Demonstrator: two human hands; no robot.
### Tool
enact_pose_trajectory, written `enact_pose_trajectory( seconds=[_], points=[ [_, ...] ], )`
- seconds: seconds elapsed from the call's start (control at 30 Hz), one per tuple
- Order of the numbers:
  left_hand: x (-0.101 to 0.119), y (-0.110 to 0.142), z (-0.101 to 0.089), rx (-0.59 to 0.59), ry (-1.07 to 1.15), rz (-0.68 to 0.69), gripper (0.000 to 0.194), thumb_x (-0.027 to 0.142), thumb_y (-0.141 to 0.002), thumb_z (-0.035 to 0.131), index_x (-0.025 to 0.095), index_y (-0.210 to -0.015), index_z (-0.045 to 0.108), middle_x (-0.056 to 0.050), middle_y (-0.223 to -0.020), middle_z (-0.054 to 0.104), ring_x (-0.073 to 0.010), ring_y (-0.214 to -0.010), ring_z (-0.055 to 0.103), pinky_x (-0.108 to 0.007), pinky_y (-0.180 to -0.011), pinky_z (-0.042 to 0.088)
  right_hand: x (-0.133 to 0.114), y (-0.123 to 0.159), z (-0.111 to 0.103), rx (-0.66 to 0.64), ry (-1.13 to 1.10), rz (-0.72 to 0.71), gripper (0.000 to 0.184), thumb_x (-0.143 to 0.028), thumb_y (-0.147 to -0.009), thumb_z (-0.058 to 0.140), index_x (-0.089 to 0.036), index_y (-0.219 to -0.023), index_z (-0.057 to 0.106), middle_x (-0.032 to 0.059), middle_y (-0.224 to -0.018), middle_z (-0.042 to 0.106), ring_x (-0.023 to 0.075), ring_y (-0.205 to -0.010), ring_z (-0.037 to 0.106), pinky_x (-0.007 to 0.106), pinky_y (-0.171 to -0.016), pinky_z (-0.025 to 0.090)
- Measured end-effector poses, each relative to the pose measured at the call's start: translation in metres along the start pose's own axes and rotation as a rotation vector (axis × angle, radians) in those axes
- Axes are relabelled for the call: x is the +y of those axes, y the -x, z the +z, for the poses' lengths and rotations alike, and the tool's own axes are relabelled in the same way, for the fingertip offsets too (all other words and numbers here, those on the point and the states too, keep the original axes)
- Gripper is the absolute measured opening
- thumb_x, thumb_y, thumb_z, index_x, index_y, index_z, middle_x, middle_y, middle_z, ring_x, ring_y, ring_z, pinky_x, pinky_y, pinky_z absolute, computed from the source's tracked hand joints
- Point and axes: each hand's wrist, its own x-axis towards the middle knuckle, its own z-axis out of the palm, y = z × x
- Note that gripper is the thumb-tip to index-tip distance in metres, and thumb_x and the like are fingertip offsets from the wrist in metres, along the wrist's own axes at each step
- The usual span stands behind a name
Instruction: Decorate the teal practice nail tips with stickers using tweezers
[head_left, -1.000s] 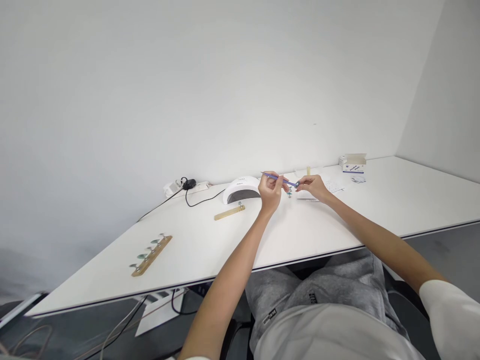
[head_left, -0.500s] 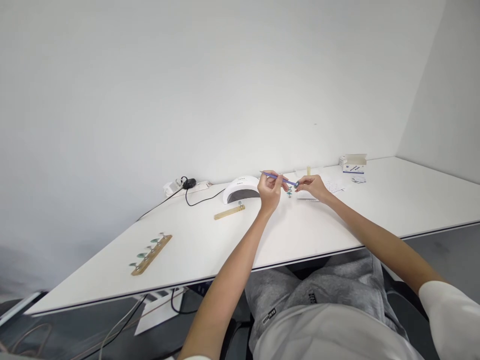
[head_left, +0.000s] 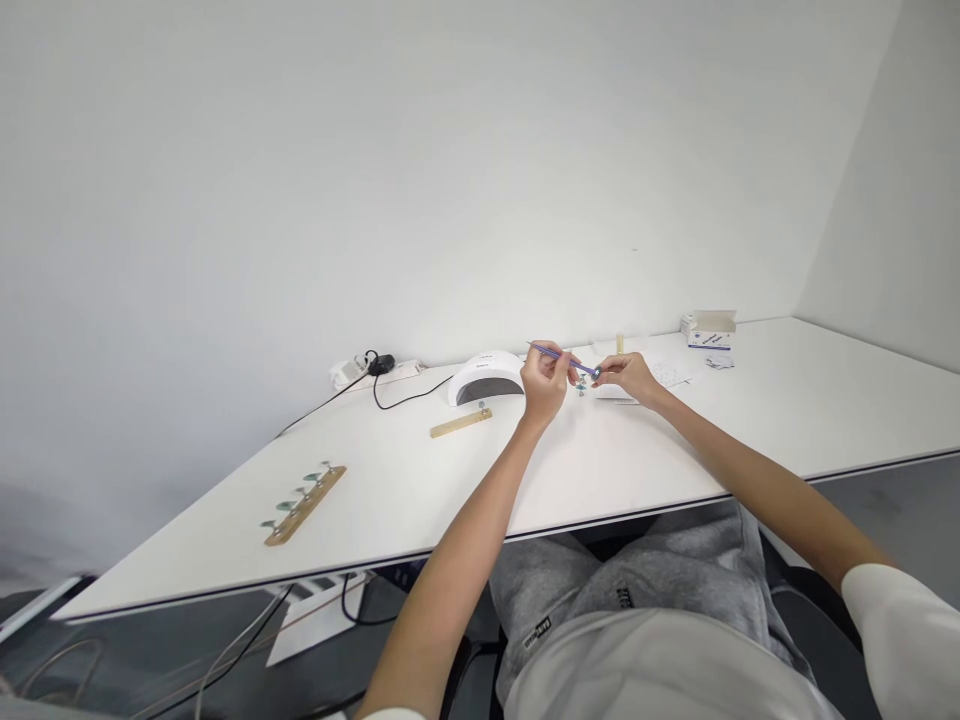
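Observation:
My left hand [head_left: 544, 384] pinches a thin purple nail brush [head_left: 551, 351], its lower end reaching toward my right hand. Between the fingertips of my right hand [head_left: 631, 377] is a small dark-green nail tip [head_left: 597, 373], and the brush end meets it or comes very close. Details of the tip are too small to make out. Just beneath and between the hands stand more small green nail tips on a holder [head_left: 581, 386]. A white arched nail lamp [head_left: 486, 366] sits left of my left hand.
A wooden strip [head_left: 459, 424] with one small stand lies before the lamp. At the table's left, another wooden strip [head_left: 304, 508] carries several green nail tips. Paper sheets [head_left: 671, 374] and an opened box [head_left: 709, 330] lie right. A black adapter [head_left: 381, 364] trails a cable behind.
The view has shifted slightly. Both hands keep their grip and nearly the same pose, with the brush still at the nail tip.

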Motion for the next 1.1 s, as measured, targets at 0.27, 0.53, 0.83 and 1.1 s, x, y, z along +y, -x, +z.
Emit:
enact_pose_trajectory(
  seconds=[0.27,0.53,0.83,1.1],
  points=[
    [0.0024,-0.0007,-0.0004,0.035,0.027,-0.008,0.033,0.041,-0.081,0.067,0.020,-0.085,0.042,0.002,-0.066,0.064,-0.0087,-0.044,0.056,-0.022,-0.045,0.047,0.0025,-0.0008,-0.0026,-0.019,-0.002,0.003,0.028,-0.034,-0.048,0.085,-0.015,-0.063,0.073,0.0052,-0.067,0.071,0.0206,-0.063,0.068,0.039,-0.075,0.057],
    [0.0064,0.0009,0.0029,0.014,0.048,-0.025,0.033,0.042,-0.081,0.066,0.020,-0.086,0.041,0.000,-0.068,0.067,-0.0115,-0.047,0.061,-0.024,-0.046,0.050,0.0015,-0.0001,-0.0012,-0.013,-0.011,0.021,0.027,-0.032,-0.047,0.085,-0.015,-0.062,0.071,0.0040,-0.063,0.069,0.0211,-0.062,0.068,0.039,-0.074,0.057],
    [0.0038,0.0004,0.0006,0.029,0.035,-0.030,0.033,0.041,-0.081,0.067,0.020,-0.086,0.042,0.000,-0.068,0.066,-0.0108,-0.047,0.060,-0.023,-0.046,0.048,0.0017,-0.0002,-0.0019,-0.017,-0.006,0.015,0.030,-0.035,-0.046,0.086,-0.014,-0.062,0.071,0.0045,-0.064,0.069,0.0216,-0.062,0.068,0.040,-0.073,0.057],
    [0.0055,0.0009,0.0013,0.028,0.054,-0.021,0.032,0.040,-0.081,0.067,0.020,-0.085,0.042,0.000,-0.068,0.066,-0.0107,-0.046,0.060,-0.023,-0.045,0.047,-0.0002,0.0001,-0.0006,-0.008,-0.030,0.037,0.027,-0.031,-0.046,0.086,-0.014,-0.061,0.071,0.0047,-0.064,0.069,0.0206,-0.061,0.067,0.040,-0.072,0.056]
  ],
)
